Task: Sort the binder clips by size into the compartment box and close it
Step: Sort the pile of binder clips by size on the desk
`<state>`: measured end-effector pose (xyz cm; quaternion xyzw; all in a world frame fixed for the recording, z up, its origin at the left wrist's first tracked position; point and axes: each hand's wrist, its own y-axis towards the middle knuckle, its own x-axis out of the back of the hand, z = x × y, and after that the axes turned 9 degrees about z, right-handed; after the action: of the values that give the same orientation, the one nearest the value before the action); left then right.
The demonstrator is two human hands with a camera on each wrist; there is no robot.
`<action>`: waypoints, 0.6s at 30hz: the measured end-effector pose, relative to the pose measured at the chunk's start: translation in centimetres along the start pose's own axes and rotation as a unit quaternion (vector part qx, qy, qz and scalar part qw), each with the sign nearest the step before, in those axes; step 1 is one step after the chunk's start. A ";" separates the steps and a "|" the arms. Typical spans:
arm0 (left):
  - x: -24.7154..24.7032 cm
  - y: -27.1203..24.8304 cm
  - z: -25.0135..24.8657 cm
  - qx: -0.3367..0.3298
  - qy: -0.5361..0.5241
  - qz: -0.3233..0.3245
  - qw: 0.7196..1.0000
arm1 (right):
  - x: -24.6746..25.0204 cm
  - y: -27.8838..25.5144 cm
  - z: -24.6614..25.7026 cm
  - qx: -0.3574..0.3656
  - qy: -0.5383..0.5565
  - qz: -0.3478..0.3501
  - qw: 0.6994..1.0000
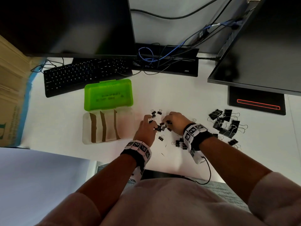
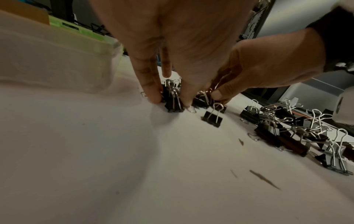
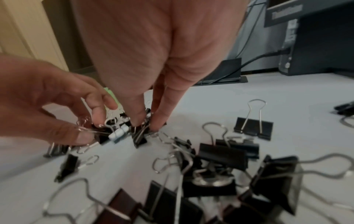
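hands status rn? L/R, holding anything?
Left hand: fingers pinching a small binder clip on the desk.
Right hand: fingers pinching another small clip from the same cluster.

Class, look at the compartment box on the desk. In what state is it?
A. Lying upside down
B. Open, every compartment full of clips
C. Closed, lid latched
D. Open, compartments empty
D: the green lid is folded back and the compartment box holds only its brown dividers.

We see the right hand (image 3: 153, 63) reaching down, its fingertips (image 3: 159, 122) pinching a small black metal binder clip (image 3: 139, 136) on the white counter (image 3: 287, 98). The left hand (image 3: 42, 97) grips another small clip (image 3: 103, 133) just beside it. Larger black binder clips (image 3: 222, 153) lie nearer the camera.
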<state>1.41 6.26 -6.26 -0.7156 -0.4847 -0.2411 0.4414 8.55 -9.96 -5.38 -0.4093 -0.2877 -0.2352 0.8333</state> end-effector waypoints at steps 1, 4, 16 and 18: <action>0.1 -0.1 0.0 0.006 0.006 -0.001 1.000 | -0.1 -0.2 0.0 0.010 0.014 -0.002 1.000; 0.3 -0.3 -0.3 0.014 0.079 -0.003 0.997 | -0.1 -0.7 0.1 0.030 0.020 0.009 0.999; 1.1 -0.4 -1.3 -0.111 0.135 -0.112 0.978 | 1.2 -3.4 -1.0 0.031 0.094 -0.032 0.995; 1.1 -0.2 -2.3 -0.125 0.119 -0.099 0.980 | 1.3 -4.3 -1.2 0.016 0.116 -0.011 0.993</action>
<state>1.92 4.80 -4.15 -0.6797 -0.4635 -0.4259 0.3765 7.09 -13.51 -2.72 -0.3627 -0.1973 -0.2858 0.8648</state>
